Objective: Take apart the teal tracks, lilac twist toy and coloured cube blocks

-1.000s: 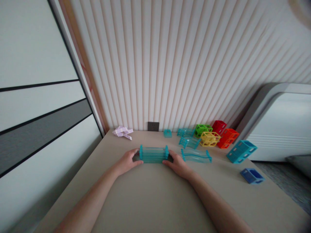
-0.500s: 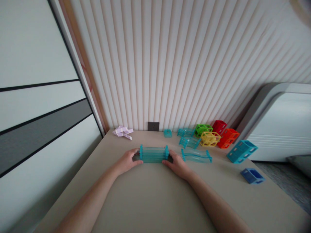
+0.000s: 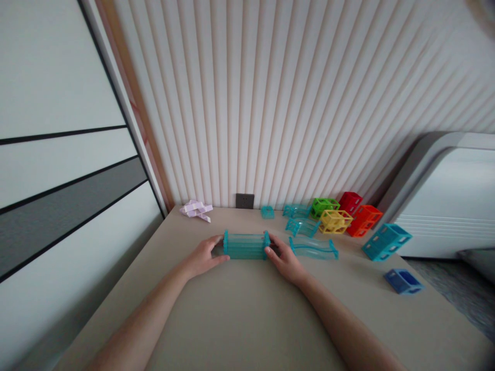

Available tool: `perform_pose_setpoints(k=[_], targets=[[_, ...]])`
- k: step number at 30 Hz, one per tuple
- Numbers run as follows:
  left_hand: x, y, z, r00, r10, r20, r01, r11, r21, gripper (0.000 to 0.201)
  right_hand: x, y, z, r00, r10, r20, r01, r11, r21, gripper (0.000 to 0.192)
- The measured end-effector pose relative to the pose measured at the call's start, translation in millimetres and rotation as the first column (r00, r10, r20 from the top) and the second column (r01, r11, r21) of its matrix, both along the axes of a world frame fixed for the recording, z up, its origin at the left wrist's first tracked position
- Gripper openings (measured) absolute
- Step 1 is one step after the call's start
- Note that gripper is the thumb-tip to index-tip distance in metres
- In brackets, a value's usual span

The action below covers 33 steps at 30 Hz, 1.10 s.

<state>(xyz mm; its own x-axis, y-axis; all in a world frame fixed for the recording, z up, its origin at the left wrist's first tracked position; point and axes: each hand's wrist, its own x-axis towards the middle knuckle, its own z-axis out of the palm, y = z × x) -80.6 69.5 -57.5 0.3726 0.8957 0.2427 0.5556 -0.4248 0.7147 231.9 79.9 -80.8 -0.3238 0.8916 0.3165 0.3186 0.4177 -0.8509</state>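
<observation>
Left hand: your left hand lies on the table with its fingers curled against the left end of the track; thumb on the near side, the rest wrapped behind the end cap.
Right hand: your right hand closes on the track's right end in the same way, its fingertips at the end cap.
Track: a clear teal straight piece, lying crosswise on the table between your two hands, in front of the wall socket.
Wavy track: just right of your right hand, flat on the table, not touching it.
Small teal pieces: a curved piece behind the wavy track, and a little square cap near the wall.
Blocks: green, yellow, red and orange lattice cubes clustered at the wall on the right; a teal block and a blue block sit well apart from them, nearer the table's right edge.
Lilac piece: at the wall on the left.
</observation>
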Motion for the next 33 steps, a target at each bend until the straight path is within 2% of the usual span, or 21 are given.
perform_pose_setpoints(k=[5,15,27,33], targets=[[2,0,-3.3,0.994,0.029,0.108,-0.03,0.999,0.013,0.048,0,0,0.0,1.0,0.01,0.001,-0.01,1.0,-0.018,0.057],[5,-1,-4.1,0.987,0.043,0.155,-0.034,0.998,-0.06,0.046,0,1,0.1,1.0,0.011,0.023,-0.01,0.999,-0.033,0.058],[4,-1,-2.9,0.987,0.05,0.15,-0.039,0.996,-0.075,0.048,-1,0,3.0,1.0,0.014,0.016,-0.013,0.999,-0.043,0.058],[1,1,-6.6,0.994,0.065,0.082,-0.062,0.997,-0.037,0.062,-1,-1,9.1,0.997,0.039,0.066,-0.037,0.999,-0.018,0.053]])
